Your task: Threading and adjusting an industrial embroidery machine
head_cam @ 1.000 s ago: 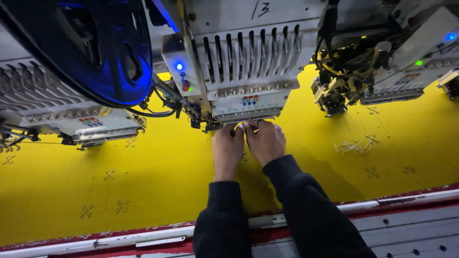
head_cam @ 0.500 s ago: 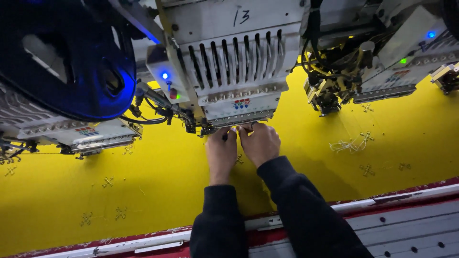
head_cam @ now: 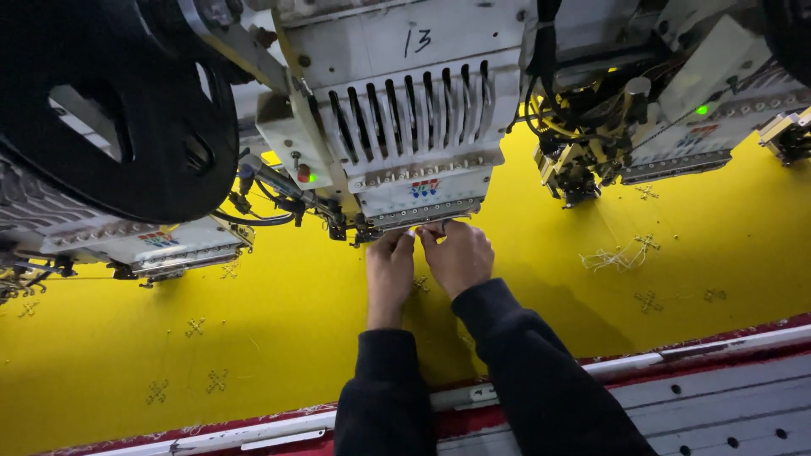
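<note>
Embroidery head point(head_cam: 405, 127), the big white middle one with the row of dark slots, hangs over the yellow fabric point(head_cam: 279, 338) that's stretched across the whole bed, with a red border strip point(head_cam: 718, 342) and grey frame rail point(head_cam: 726, 397) along the near edge. Another head sits off to each side, left one point(head_cam: 144, 245) and right one point(head_cam: 667, 127), and little stitched cross motifs point(head_cam: 649, 300) dot the cloth. Both hands are up at the needle row point(head_cam: 418, 218) on the bottom edge of the middle head: left hand point(head_cam: 390, 272) and right hand point(head_cam: 459, 256) have fingertips pinched together right under it, touching each other, but can't tell if there's thread between them, too small.
</note>
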